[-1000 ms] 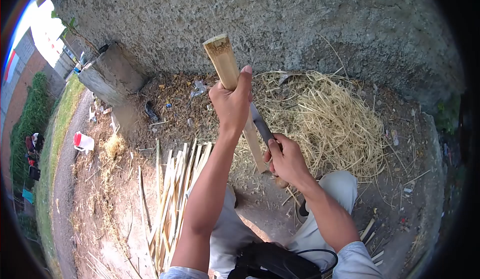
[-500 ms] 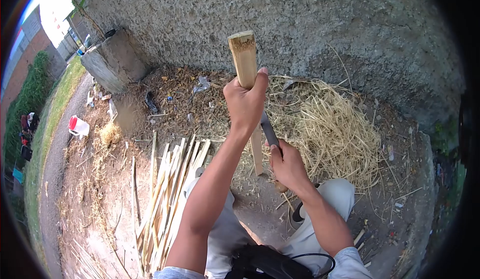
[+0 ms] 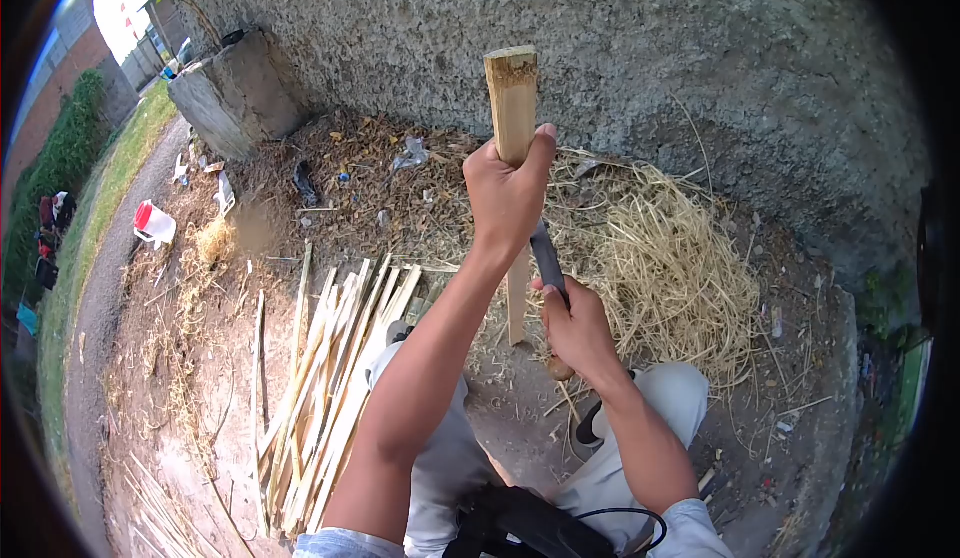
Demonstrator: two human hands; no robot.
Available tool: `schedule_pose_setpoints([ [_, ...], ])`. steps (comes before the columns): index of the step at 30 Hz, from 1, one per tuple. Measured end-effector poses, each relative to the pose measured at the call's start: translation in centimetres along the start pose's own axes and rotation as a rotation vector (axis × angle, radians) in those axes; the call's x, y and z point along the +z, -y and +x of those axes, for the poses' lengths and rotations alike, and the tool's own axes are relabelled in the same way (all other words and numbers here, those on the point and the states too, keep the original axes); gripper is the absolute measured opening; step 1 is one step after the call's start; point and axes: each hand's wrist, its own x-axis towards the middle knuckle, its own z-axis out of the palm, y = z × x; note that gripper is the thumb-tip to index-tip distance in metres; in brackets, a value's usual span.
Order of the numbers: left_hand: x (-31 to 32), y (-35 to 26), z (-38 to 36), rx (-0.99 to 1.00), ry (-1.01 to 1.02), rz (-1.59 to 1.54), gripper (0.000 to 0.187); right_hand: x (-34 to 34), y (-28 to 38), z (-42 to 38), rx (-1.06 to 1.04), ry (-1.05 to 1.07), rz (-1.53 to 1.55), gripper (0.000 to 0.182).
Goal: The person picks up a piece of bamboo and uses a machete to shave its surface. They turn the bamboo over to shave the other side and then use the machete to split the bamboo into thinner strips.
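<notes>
My left hand [image 3: 508, 196] is wrapped round a flat bamboo strip [image 3: 515, 108], which stands nearly upright in front of me. The strip's cut upper end rises above my fist and its narrower lower end reaches down toward the ground. In my right hand [image 3: 580, 330] is a knife [image 3: 547, 258] with a dark blade and a brown wooden handle whose end shows below my fist. The blade points up and lies against or close beside the strip, just under my left hand. Its tip is hidden behind my left hand and wrist.
A heap of thin shavings [image 3: 680, 268] lies at right by the rough wall [image 3: 640, 48]. Split bamboo strips [image 3: 325, 388] are piled left of my legs. A white jug with a red lid [image 3: 154, 222] and a concrete planter [image 3: 240, 93] stand farther left.
The bamboo strip's upper end and my left hand have shifted slightly right and up. My right hand with the knife has moved only a little. The whole view has turned slightly.
</notes>
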Motion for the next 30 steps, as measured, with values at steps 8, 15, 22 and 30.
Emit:
schedule_pose_setpoints([
  [8,-0.8,0.0,0.1,0.008,0.075,0.020,0.036,0.7,-1.2,0.5,-0.057,-0.040,0.035,0.022],
  [15,-1.9,0.8,0.7,0.055,0.153,0.061,0.036,0.3,0.1,0.5,0.146,0.025,0.332,0.024],
  [22,-2.5,0.7,1.1,-0.005,0.145,-0.026,0.030,1.5,-0.5,0.3,0.382,0.094,0.761,0.019],
  [30,-2.2,1.1,0.9,-0.044,0.133,-0.198,0.025,2.3,-1.0,0.5,0.452,0.166,0.892,0.018],
])
